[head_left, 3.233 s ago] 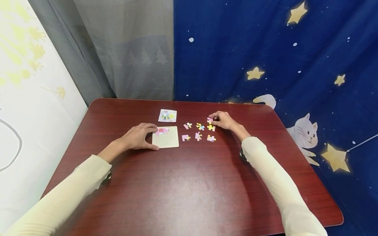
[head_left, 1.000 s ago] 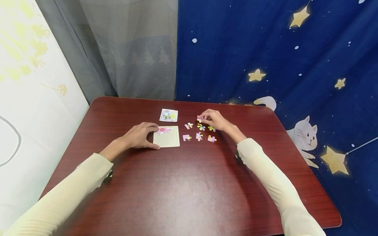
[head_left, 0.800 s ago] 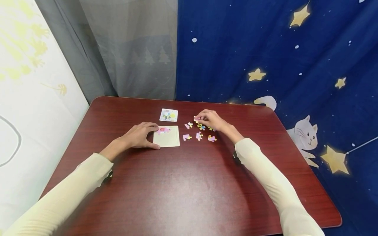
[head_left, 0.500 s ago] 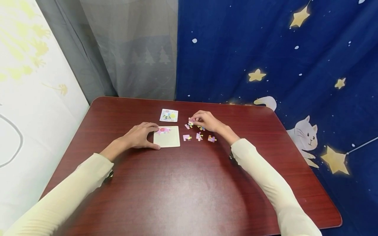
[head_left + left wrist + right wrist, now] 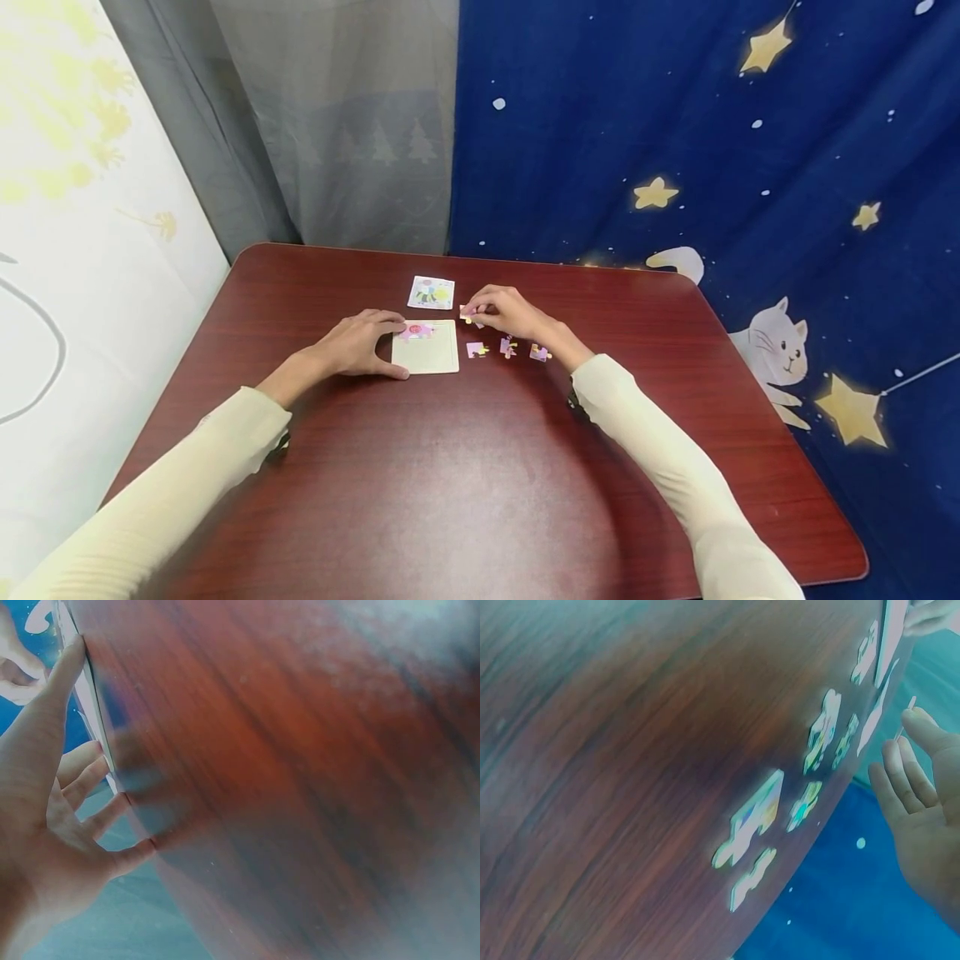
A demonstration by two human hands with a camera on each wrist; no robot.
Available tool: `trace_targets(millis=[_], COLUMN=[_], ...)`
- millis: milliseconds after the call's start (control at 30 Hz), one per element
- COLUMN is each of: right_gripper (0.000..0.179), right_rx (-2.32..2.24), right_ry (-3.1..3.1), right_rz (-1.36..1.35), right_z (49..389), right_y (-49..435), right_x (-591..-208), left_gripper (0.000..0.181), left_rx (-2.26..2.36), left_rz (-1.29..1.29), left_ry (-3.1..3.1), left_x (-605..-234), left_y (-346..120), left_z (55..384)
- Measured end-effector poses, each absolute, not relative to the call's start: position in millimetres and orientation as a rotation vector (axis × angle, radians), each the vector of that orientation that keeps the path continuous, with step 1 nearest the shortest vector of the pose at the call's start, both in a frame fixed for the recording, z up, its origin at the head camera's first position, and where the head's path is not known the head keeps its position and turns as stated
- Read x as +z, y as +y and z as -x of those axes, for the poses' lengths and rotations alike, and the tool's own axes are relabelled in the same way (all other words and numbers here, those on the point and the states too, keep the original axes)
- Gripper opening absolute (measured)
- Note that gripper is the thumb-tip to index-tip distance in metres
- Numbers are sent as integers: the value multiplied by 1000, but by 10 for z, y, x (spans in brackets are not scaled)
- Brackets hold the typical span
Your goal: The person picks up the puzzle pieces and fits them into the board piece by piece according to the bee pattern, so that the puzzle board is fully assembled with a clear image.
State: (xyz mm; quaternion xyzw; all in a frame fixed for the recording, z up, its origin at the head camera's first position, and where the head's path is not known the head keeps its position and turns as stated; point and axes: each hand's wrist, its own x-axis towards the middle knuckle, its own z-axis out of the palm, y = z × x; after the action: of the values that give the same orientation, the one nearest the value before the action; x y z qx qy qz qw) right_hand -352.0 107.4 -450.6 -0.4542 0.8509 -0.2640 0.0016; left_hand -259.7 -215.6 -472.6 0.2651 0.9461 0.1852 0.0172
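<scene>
In the head view, my left hand point(image 5: 352, 344) holds the left side of a pale puzzle tray point(image 5: 427, 360). Its thumb lies at the near edge, its fingers at the far left corner. Inside that corner sits a pink puzzle piece point(image 5: 416, 331), partly covered by the fingers. My right hand point(image 5: 513, 314) pinches another puzzle piece point(image 5: 466, 316) between thumb and fingers, just right of the tray's far corner. In the right wrist view that piece point(image 5: 912, 703) shows as a thin edge, raised off the table. Below the right hand are loose pieces, some hidden from the head view.
Three loose pieces, a left one point(image 5: 476, 350), a middle one point(image 5: 508, 347) and a right one point(image 5: 539, 352), lie in a row right of the tray. A square card point(image 5: 431, 293) with a bee picture lies behind it. Curtains point(image 5: 570, 150) hang beyond the dark red table point(image 5: 450, 467).
My right hand has picked up the piece from the far right of the loose group and carried it left, toward the tray. The left hand stays at the tray.
</scene>
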Motion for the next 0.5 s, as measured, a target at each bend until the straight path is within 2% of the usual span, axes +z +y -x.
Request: trace_targets(millis=[500], right_gripper=[16], right_rx=[-782], right_ry=[2599], right_rz=[1531], right_z=[3448], right_y=[792], right_x=[-4587], left_gripper=[98], left_rx=[565], left_rz=[-823], left_ry=[2938], left_x=[-4726], left_y=[-2162], left_z=[2599])
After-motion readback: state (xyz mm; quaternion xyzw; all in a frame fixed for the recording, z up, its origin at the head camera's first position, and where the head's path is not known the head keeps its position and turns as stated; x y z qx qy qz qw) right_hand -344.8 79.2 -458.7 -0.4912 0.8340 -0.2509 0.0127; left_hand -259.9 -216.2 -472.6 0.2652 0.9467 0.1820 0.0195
